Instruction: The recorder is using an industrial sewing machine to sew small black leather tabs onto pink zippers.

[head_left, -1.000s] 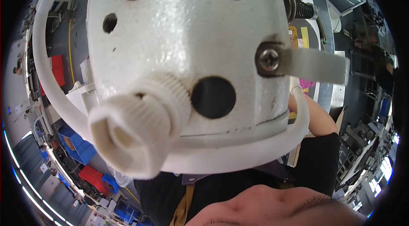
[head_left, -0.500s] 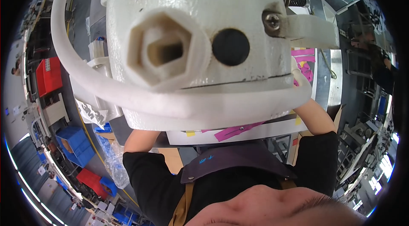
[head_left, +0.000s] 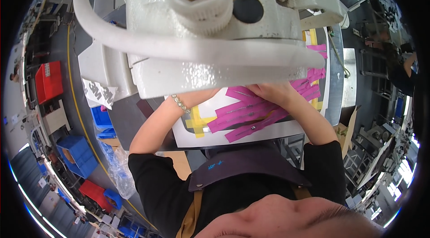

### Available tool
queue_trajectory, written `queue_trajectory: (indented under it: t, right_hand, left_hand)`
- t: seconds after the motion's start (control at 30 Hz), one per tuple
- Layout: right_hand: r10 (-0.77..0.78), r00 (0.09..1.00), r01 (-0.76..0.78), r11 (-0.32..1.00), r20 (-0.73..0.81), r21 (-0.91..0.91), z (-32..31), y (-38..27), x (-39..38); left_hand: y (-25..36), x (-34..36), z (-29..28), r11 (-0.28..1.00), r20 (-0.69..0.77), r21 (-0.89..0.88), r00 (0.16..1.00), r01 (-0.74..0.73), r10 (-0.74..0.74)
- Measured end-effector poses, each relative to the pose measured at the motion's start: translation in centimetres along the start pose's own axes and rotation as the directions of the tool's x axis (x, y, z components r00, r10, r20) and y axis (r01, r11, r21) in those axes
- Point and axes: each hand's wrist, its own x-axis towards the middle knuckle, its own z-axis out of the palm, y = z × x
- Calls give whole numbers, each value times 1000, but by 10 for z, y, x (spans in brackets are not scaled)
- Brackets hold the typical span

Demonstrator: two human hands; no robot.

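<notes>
Here are the magenta zip-like strips (head_left: 242,110), lying slantwise side by side on a white sheet (head_left: 190,139) at the front of the tabletop (head_left: 120,123), more of them showing to the right, past the machine. Yellow tape (head_left: 199,126) sits by their left ends, so I'd call the laying-out well advanced: strips placed, tape down, a small metal piece on the nearest one. Whether anything is stitched, I cannot tell; the spot that would settle it is out of sight, and how much is left stays just as open. Now the hands! The right hand (head_left: 273,92) is down on the strips, fingers bent and partly covered, perhaps pinching or pressing an edge, but I cannot tell if it grips. The left hand (head_left: 209,94) slips under the machine's front edge, a beaded bracelet (head_left: 180,103) at the wrist, its fingers hidden, so no telling whether it's clenched or loose. Over both looms the white machine head (head_left: 197,79), a pale tube (head_left: 148,45) curving across its front. Further out, a dark apron (head_left: 246,173) faces the near edge, clear plastic (head_left: 121,173) is bunched to the left, and beyond it come a blue crate (head_left: 80,159) and a red bin (head_left: 48,83) on the far side of a yellow floor line
</notes>
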Motion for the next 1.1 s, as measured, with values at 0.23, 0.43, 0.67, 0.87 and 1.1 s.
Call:
queue_trajectory:
  t: [0.23, 0.43, 0.67, 0.87, 1.1]
  right_hand:
    - [-92, 995, 85, 982, -38, -170, -1, -6, 7]
    - [-56, 997, 46, 980, -48, -192, 2, -9, 6]
    - [-65, 995, 49, 979, -70, -200, 4, -10, 5]
    - [-87, 992, 65, 975, -94, -215, 3, -6, 6]
    - [-102, 984, 69, 974, -144, -217, 5, -3, 11]
  left_hand:
    - [5, -11, -17, 993, -114, 110, 993, 47, -35]
    - [16, -12, -12, 971, -22, 158, 984, 178, -177]
    - [28, -4, -14, 955, -63, 229, 982, 189, -179]
    - [27, -3, -5, 924, -63, 317, 977, 214, -205]
    - [30, -1, -2, 881, -74, 417, 974, 225, -214]
